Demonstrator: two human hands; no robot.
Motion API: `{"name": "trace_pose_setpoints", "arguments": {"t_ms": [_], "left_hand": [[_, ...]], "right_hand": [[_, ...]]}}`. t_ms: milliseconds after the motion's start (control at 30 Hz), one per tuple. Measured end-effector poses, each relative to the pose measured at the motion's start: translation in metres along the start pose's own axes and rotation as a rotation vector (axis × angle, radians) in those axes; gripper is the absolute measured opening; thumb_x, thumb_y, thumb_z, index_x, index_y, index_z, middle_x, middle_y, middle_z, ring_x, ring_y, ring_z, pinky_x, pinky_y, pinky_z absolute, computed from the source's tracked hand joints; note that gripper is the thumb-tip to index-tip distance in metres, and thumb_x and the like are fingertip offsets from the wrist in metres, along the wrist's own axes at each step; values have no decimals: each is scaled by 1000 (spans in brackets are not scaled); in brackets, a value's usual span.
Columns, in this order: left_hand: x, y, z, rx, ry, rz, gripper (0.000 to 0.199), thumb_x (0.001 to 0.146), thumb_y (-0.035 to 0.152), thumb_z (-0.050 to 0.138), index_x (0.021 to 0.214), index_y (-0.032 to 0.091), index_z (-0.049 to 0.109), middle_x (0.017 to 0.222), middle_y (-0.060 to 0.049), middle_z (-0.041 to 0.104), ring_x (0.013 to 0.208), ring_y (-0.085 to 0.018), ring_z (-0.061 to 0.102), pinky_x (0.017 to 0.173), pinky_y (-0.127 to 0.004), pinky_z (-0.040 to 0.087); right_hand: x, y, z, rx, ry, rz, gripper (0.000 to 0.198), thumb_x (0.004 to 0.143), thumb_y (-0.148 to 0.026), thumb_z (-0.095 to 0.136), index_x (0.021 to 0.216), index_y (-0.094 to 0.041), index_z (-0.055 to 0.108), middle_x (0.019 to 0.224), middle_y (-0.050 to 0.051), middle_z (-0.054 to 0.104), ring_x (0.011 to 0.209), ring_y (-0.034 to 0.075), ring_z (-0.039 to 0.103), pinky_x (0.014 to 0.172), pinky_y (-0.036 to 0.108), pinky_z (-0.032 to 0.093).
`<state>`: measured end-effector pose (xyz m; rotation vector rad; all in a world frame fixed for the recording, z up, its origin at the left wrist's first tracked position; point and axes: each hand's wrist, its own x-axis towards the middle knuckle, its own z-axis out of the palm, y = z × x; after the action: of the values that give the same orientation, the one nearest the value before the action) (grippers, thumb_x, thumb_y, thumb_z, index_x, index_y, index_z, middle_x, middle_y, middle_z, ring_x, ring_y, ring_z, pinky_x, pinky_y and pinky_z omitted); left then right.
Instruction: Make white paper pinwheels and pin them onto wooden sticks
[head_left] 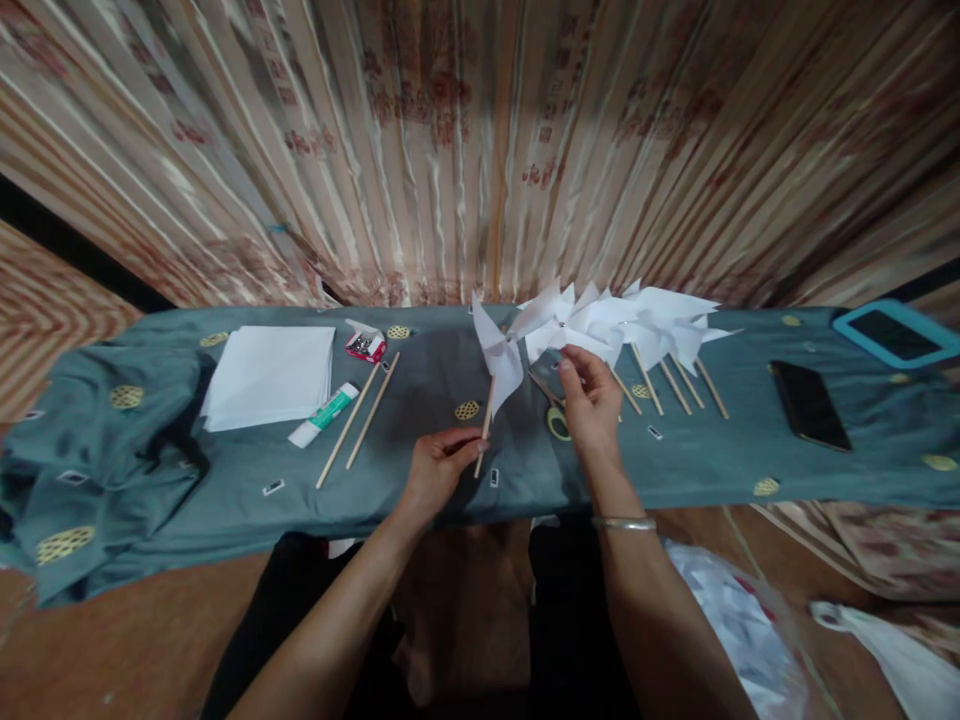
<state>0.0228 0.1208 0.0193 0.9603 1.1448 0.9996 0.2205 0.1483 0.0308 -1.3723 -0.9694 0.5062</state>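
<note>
My left hand (pixel 439 470) is closed around the wooden stick of a white paper pinwheel (pixel 504 362), holding it upright above the cloth. My right hand (pixel 591 395) is at the lower edge of another white paper pinwheel (pixel 551 318). Its fingers are bent, with thumb and forefinger close together; whatever they may pinch is hidden. Beneath that hand lies a pair of scissors (pixel 558 422) with green-rimmed handles, partly covered. More paper pinwheels (pixel 667 318) overlap in a row to the right, their wooden sticks pointing toward me.
On the left lie stacked white paper (pixel 270 375), a glue stick (pixel 324 415), two loose wooden sticks (pixel 373 412) and a red box of small metal pins (pixel 365 345). A phone (pixel 810 405) and a blue-framed tablet (pixel 896 333) are at right. A curtain (pixel 480 150) hangs behind the cloth-covered table (pixel 720 465).
</note>
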Motion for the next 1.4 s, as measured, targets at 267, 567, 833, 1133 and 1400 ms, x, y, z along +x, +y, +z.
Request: {"name": "trace_pose_setpoints", "arguments": {"t_ms": [267,567,833,1133,1400], "left_hand": [[-8,5,0,10,-104,-36,16,55,29,81,68,22,79,68,-3,76,60,-15,62,60,-25,47],[-3,2,-1,17,-88,-27,16,54,28,82,68,21,79,68,-2,76,61,-16,64,61,-25,48],[0,0,-3,17,-50,-23,19,54,30,81,70,20,78,70,-2,76,66,-18,66,66,-27,48],[2,-4,-1,6,-25,6,13,60,24,79,72,19,79,72,-3,75,66,-17,65,66,-26,47],[1,-2,-5,39,-35,52,15,60,28,79,73,21,80,74,-3,77,65,-16,64,64,-25,47]], "right_hand": [[11,2,-2,73,-154,-23,43,79,-44,68,118,-26,65,125,8,67,118,22,59,104,40,42],[10,-5,3,236,-157,188,36,62,-41,78,91,-23,69,68,-4,66,66,13,60,69,29,48],[7,-14,0,274,-207,332,35,57,-40,82,85,-21,72,56,-7,61,50,9,48,52,25,39],[-13,-27,15,352,-445,450,37,56,-51,84,58,-20,65,53,-4,62,46,9,47,45,24,35],[-12,-36,2,288,-718,509,47,60,-62,79,64,-17,69,57,3,71,46,9,57,43,20,36]]}}
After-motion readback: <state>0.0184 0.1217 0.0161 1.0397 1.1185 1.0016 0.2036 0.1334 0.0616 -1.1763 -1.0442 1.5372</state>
